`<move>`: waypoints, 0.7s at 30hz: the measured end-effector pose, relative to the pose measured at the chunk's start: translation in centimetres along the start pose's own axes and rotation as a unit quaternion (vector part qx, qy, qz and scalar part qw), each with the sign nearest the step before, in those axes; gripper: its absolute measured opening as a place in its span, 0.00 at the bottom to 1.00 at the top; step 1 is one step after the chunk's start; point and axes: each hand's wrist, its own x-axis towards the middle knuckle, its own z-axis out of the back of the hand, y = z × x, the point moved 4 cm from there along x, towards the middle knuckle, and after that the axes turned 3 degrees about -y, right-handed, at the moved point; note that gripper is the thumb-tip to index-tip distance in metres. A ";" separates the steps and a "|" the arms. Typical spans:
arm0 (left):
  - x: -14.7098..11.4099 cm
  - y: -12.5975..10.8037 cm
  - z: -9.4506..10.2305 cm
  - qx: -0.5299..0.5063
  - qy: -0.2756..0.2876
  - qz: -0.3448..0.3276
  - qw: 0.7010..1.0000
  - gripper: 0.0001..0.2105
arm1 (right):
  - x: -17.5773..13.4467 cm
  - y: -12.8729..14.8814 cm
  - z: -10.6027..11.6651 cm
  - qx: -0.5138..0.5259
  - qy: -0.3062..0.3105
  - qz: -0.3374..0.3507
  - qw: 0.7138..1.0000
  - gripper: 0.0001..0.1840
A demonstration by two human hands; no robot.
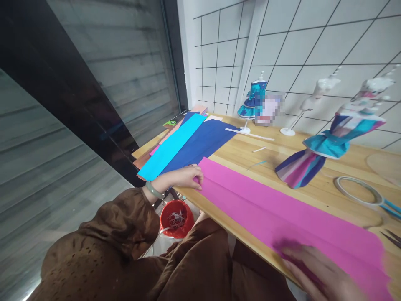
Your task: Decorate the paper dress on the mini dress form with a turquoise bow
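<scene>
A long magenta paper sheet [269, 205] lies along the front edge of the wooden table, with a lengthwise crease. My left hand [191, 176] is closed on its left end, fingers bent over the corner. Over the sheet's near edge toward the right is my right hand [319, 267], a little blurred, with thumb and fingers apart. Whether it presses on the sheet or hovers just above, I cannot tell. Beyond my left hand, a bright blue strip [175, 146] rests on a larger dark blue sheet [206, 142].
Small dress forms stand along the back, one in a blue dress [255, 98], another in a striped dress [326, 144]. A tape roll [359, 190] and dark scissor tips [391, 239] lie at right. Below the table edge is a red-lined bin [177, 219] with scraps.
</scene>
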 end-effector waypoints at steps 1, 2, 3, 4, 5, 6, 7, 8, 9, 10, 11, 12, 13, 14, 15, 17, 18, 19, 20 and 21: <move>-0.1 -0.1 0.0 -0.003 -0.003 0.000 1.000 0.11 | 0.8 0.7 -0.2 -0.001 -0.014 -0.013 1.000 0.17; -0.1 -0.1 0.1 -0.005 -0.007 0.000 1.000 0.13 | 1.7 1.6 -0.4 0.003 -0.028 -0.015 0.999 0.17; -0.1 -0.2 0.1 -0.005 -0.009 0.002 1.000 0.14 | 2.6 2.4 -0.5 0.011 -0.041 -0.011 0.999 0.17; -0.1 -0.2 0.1 -0.005 -0.009 0.004 1.000 0.15 | 3.5 3.1 -0.8 0.016 -0.043 -0.011 0.999 0.17; 0.0 -0.3 0.1 -0.006 -0.005 0.006 1.000 0.15 | 4.4 3.7 -1.1 0.015 -0.047 -0.012 0.999 0.17; 0.0 -0.3 0.0 -0.009 0.003 0.009 1.000 0.14 | 5.2 4.2 -1.4 0.012 -0.050 -0.017 0.999 0.17; 0.1 -0.4 0.0 -0.016 0.012 0.011 1.000 0.12 | 6.0 4.6 -1.7 0.006 -0.054 -0.018 0.998 0.18; 0.2 -0.4 -0.1 -0.025 0.022 0.012 0.999 0.09 | 6.6 4.9 -2.1 0.000 -0.057 -0.019 0.998 0.18; 0.2 -0.5 -0.1 -0.034 0.030 0.010 0.999 0.07 | 7.2 5.0 -2.6 -0.006 -0.059 -0.022 0.998 0.18; 0.3 -0.6 -0.1 -0.041 0.034 0.008 0.999 0.06 | 7.6 5.2 -3.0 -0.011 -0.059 -0.022 0.998 0.18; 0.2 -0.7 0.0 -0.045 0.033 0.004 0.998 0.05 | 8.0 5.3 -3.5 -0.016 -0.060 -0.021 0.998 0.18; 0.2 -0.8 0.1 -0.045 0.028 0.000 0.999 0.05 | 8.2 5.3 -4.0 -0.022 -0.060 -0.019 0.998 0.18; 0.0 -0.9 0.3 -0.043 0.020 -0.004 0.999 0.06 | 8.4 5.4 -4.4 -0.027 -0.058 -0.017 0.998 0.18; -0.2 -1.0 0.4 -0.039 0.011 -0.010 0.999 0.06 | 8.6 5.5 -4.7 -0.032 -0.057 -0.016 0.998 0.18; -0.4 -1.2 0.6 -0.036 0.003 -0.017 0.999 0.06 | 8.7 5.5 -5.0 -0.036 -0.054 -0.014 0.998 0.18; -1.0 -1.5 0.8 -0.034 -0.013 -0.030 0.999 0.06 | 8.8 5.5 -5.1 -0.038 -0.048 -0.015 0.998 0.19; -1.4 -1.6 0.8 -0.037 -0.020 -0.033 0.999 0.06 | 8.9 5.4 -4.9 -0.038 -0.046 -0.017 0.998 0.20; -1.8 -1.8 0.8 -0.043 -0.028 -0.034 0.998 0.06 | 9.0 5.2 -4.5 -0.039 -0.044 -0.020 0.998 0.20; -2.3 -1.9 0.8 -0.052 -0.034 -0.033 0.998 0.06 | 9.2 4.8 -4.1 -0.044 -0.042 -0.024 0.998 0.21; -2.7 -1.9 0.6 -0.059 -0.039 -0.032 0.997 0.06 | 9.5 4.3 -3.6 -0.053 -0.040 -0.024 0.998 0.21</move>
